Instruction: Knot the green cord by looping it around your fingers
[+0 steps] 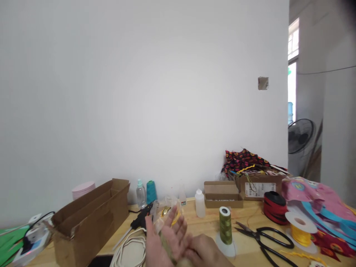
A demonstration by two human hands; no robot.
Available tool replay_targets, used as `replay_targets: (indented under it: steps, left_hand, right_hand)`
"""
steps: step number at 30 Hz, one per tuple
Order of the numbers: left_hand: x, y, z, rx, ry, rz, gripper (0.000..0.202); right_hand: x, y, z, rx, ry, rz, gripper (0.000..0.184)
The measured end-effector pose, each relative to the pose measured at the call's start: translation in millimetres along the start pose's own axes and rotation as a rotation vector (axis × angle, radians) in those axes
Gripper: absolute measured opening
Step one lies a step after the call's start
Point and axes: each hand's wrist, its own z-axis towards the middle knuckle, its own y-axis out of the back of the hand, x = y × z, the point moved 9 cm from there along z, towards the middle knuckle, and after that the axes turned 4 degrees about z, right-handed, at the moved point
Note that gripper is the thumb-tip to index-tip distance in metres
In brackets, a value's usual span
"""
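My left hand (168, 241) is held palm up at the bottom middle, its fingers stretched out and slightly curled at the tips. Across its palm lies a band of green thread (166, 247). Against the side of that palm, my right hand (205, 250) is closed with its fingers bent in a pinch; what they hold is hidden. A rounded tan thing at the bottom edge below the hands is too cut off to name. To the right of my hands, a spool of green thread (225, 228) stands upright on a white disc. Black-handled scissors (260, 237) lie with blades parted.
An open cardboard box (91, 218) and coiled white cord (130, 248) are on the left. Behind my hands are a black glue gun (141, 217), a clear plastic bag (160, 207) and a white squeeze bottle (200, 204). Rightward are a yellow ribbon spool (302, 235) and a red spool (274, 211).
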Motion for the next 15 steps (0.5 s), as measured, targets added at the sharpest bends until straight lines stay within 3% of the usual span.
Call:
replay_targets:
  steps: [4,9,12,15]
  left_hand:
    - [-24,17.8,1,-0.062,-0.2,-0.065,0.074]
    - [-39,46.7,-6,-0.271,-0.377,-0.024,0.069]
    - [-37,58.3,-9,-0.43,-0.37,0.022,0.066]
    - [-19,56.0,-6,-0.527,-0.239,0.077,0.062]
  right_hand:
    - [9,1,-7,0.028,0.008,-0.222,0.021]
    - [27,-3,-9,0.104,0.191,-0.297,0.027]
    - [34,-5,-5,0.129,0.324,-0.295,0.031]
    - [41,0,-6,0.04,0.493,-0.294,0.032]
